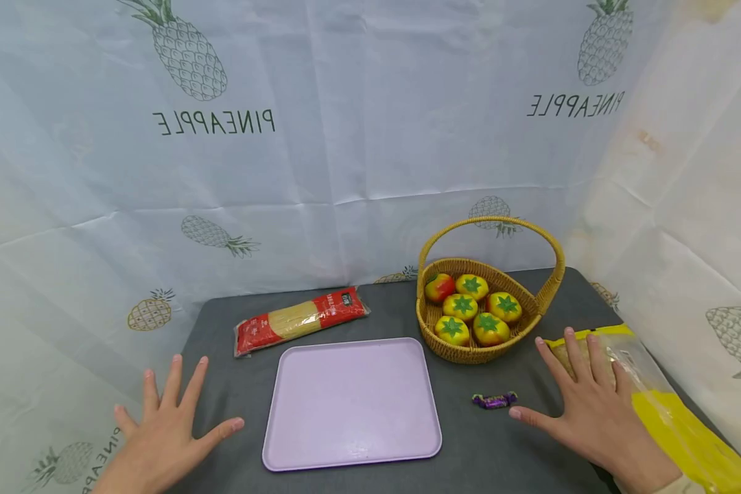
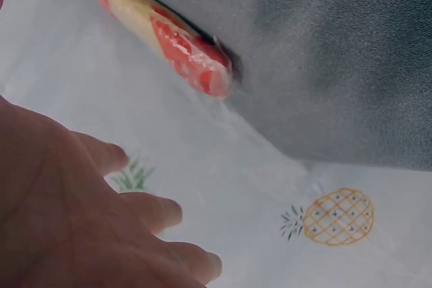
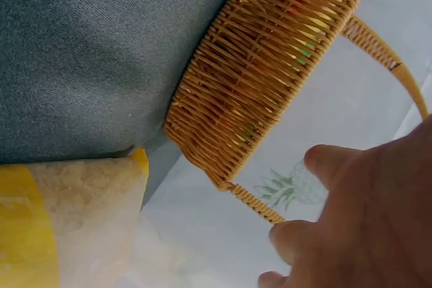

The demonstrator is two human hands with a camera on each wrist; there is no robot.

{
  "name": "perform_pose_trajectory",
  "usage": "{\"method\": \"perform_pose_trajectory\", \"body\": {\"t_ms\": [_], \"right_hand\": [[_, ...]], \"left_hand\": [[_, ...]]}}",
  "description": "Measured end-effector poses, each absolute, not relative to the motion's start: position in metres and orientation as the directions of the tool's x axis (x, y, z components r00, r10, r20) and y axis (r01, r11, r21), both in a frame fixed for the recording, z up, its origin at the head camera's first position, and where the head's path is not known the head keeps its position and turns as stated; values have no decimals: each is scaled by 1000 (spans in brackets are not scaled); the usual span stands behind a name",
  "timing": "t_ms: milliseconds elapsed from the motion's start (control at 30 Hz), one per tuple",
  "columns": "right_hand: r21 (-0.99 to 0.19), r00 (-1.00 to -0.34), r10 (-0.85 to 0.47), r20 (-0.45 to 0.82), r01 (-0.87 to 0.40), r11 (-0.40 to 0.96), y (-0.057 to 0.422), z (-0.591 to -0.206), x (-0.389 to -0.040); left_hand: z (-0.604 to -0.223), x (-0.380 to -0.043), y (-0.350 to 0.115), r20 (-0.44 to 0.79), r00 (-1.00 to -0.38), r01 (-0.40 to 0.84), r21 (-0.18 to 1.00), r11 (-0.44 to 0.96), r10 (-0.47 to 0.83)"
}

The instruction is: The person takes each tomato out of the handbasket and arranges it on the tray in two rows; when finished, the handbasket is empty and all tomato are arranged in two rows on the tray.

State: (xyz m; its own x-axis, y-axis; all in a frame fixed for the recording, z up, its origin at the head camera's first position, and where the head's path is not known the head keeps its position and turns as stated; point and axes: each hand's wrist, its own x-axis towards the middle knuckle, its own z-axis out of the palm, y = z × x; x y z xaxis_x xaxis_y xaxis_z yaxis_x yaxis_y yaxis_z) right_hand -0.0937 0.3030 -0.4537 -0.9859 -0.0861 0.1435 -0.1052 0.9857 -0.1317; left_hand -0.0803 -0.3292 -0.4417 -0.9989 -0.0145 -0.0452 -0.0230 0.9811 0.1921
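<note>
Candy [image 1: 495, 401] lies near our right hand [image 1: 599, 418] — spread, empty, like our left hand [image 1: 163, 432]; handling seems unstarted, pickup needing a pinch.

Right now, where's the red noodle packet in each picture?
Head: the red noodle packet is left of centre, below the middle, behind the purple tray.
Left wrist: the packet slants across the upper left.
Right wrist: not in it.
Shared landmark: the grey tabletop, in all three.
</note>
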Motion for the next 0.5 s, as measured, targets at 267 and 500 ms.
{"method": "perform_pose_trajectory", "body": {"t_ms": [267, 500], "right_hand": [[-157, -981, -116, 155, -141, 977, 300, -453, -105], [-267, -966, -117, 231, -179, 947, 288, -442, -130]], "left_hand": [[-439, -79, -323, -45, -999, -15, 235, 972, -5], [-440, -93, -300, -85, -995, 9, 420, 907, 50]]}}
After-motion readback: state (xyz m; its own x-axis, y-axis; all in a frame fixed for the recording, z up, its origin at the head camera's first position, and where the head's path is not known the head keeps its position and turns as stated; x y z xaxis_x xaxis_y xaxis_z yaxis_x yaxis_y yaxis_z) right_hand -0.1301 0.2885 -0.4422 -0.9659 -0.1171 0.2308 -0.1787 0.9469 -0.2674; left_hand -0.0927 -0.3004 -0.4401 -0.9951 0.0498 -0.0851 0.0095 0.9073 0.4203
